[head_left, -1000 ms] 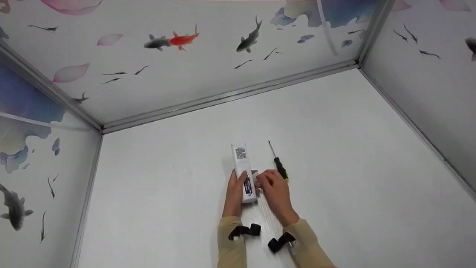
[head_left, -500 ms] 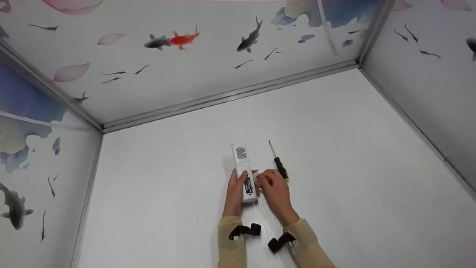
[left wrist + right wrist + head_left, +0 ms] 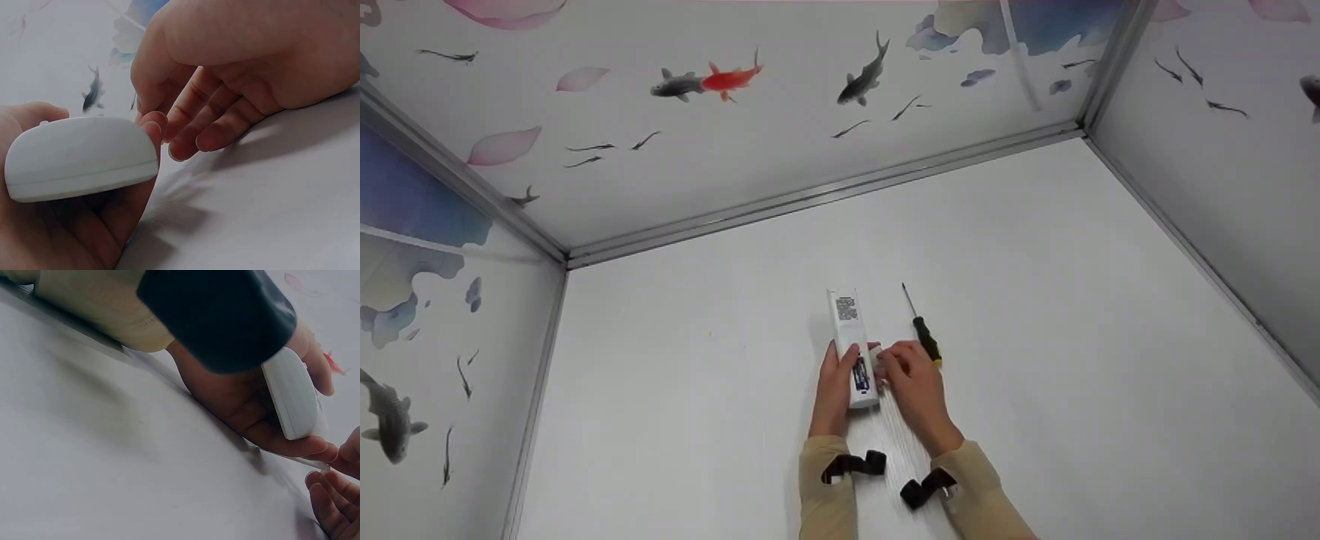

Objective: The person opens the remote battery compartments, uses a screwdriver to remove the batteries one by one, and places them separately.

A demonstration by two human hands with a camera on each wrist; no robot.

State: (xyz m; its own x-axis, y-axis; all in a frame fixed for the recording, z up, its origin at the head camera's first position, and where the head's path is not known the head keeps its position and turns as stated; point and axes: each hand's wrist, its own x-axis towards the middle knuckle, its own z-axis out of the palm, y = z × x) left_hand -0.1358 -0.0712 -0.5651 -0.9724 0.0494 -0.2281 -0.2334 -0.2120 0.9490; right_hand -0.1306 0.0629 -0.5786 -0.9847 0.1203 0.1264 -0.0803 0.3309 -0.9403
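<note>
A white remote control (image 3: pixel 851 331) lies back side up in my left hand (image 3: pixel 830 394), which grips it with the thumb over the top. Its battery compartment is uncovered, and dark blue batteries (image 3: pixel 861 375) show inside. My right hand (image 3: pixel 919 390) is just right of the remote, pinching a small white battery cover (image 3: pixel 876 355). In the right wrist view the cover (image 3: pixel 310 463) appears as a thin strip, its near end by the left fingertips. The left wrist view shows the remote's rounded end (image 3: pixel 81 152), and the right hand (image 3: pixel 247 73) hides the cover there.
A screwdriver (image 3: pixel 925 337) with a black and yellow handle lies on the white table (image 3: pixel 675 390), right of the remote, its tip pointing away. Patterned panels (image 3: pixel 780 142) with fish enclose the back and both sides along metal rails. Black wrist cameras (image 3: pixel 874 463) sit on both sleeves.
</note>
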